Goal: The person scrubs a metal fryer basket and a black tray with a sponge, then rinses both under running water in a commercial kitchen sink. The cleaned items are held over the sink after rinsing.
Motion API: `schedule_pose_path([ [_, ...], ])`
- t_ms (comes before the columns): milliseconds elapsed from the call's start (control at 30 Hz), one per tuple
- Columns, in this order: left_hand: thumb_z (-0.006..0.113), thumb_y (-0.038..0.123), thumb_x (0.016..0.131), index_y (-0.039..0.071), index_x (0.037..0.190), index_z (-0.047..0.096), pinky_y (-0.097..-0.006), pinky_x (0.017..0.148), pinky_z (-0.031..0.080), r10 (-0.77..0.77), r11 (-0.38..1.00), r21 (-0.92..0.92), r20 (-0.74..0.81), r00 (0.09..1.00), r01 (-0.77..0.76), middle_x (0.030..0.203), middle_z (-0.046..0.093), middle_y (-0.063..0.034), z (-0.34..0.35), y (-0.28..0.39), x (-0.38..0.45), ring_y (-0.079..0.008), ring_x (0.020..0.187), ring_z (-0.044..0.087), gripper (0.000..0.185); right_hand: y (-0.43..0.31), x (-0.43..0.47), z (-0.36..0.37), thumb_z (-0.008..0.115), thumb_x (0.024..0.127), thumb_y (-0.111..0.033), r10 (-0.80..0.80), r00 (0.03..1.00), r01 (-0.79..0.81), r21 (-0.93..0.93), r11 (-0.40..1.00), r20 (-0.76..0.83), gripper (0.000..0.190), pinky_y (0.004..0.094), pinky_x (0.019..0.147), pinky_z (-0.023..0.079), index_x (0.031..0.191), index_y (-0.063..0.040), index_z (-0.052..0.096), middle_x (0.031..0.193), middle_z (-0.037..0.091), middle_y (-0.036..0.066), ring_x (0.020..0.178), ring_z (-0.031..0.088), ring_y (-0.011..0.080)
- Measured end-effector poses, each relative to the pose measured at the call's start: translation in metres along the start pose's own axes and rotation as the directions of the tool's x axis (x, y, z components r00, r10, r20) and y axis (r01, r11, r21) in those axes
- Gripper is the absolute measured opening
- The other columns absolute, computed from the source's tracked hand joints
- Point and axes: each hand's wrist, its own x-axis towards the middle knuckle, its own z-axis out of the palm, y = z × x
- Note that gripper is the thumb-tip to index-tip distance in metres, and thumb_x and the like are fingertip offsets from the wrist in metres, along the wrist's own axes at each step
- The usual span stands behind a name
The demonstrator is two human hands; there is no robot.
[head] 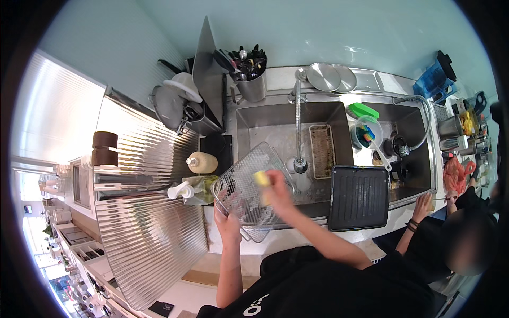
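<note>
My left hand [227,224] grips the near left rim of a wire mesh basket [254,190], which is tilted over the front left edge of the large steel sink [262,113]. In my right hand [279,195] is a yellow sponge [261,179], held against or just above the mesh; the hand looks slightly blurred. Behind the basket hangs a spring-hose faucet [298,123] with its spray head pointing down. On the sink floor lies a long, soiled rectangular tray [322,151]. A black ribbed tray [359,198] rests across the front rim, right of my hand.
Two soap bottles, one cream [203,162] and one with a white pump [183,191], stand left of the basket. The smaller sink [409,115] holds dark cups and a plastic tub [368,133]. A co-worker's hand [422,206] is at the counter's right. A utensil holder [251,85] stands behind.
</note>
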Motion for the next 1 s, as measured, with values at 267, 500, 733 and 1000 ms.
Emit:
schedule_pose_path([
  [267,0.043,-0.020,0.084,0.008,0.159,0.038,-0.0535,0.103,0.060,-0.050,0.990,-0.129,0.053,0.997,0.057,0.153,0.054,-0.0280,0.005,0.030,-0.016,-0.0409,0.129,0.065,0.080,0.022,0.066,0.011,0.064,0.088,0.001,-0.474,0.878,0.444,-0.479,0.758,0.065,0.049,0.0520,0.112,0.039,0.134,-0.005,0.049,0.124,0.050,0.024,0.125,0.049,0.0458],
  [500,0.046,-0.018,0.086,0.008,0.159,0.039,-0.0546,0.102,0.061,-0.042,0.974,-0.225,-0.051,0.998,0.029,0.155,0.052,-0.0271,0.023,0.009,-0.008,-0.0444,0.133,0.061,0.078,0.041,-0.006,0.022,0.063,0.083,0.002,-0.182,0.966,0.027,-0.631,0.775,-0.182,0.050,0.0540,0.108,0.040,0.130,-0.005,0.050,0.126,0.050,0.025,0.122,0.049,0.0477],
  [733,0.041,-0.022,0.075,0.013,0.163,0.035,-0.0603,0.109,0.056,0.103,0.929,-0.346,-0.091,0.990,-0.129,0.161,0.045,-0.0259,0.023,0.018,-0.005,-0.0500,0.140,0.054,0.095,0.027,0.004,0.034,0.061,0.081,0.006,-0.411,0.912,0.362,-0.479,0.799,0.003,0.048,0.0542,0.107,0.038,0.127,-0.001,0.049,0.126,0.048,0.026,0.121,0.048,0.0471],
  [1000,0.045,-0.023,0.079,0.006,0.160,0.039,-0.0553,0.105,0.059,0.257,0.944,-0.188,-0.087,0.962,-0.270,0.154,0.053,-0.0257,0.034,0.014,-0.034,-0.0471,0.135,0.059,0.086,0.037,0.091,0.021,0.061,0.082,0.006,-0.434,0.798,0.069,-0.653,0.754,-0.418,0.048,0.0557,0.105,0.038,0.128,0.001,0.047,0.123,0.046,0.027,0.120,0.046,0.0473],
])
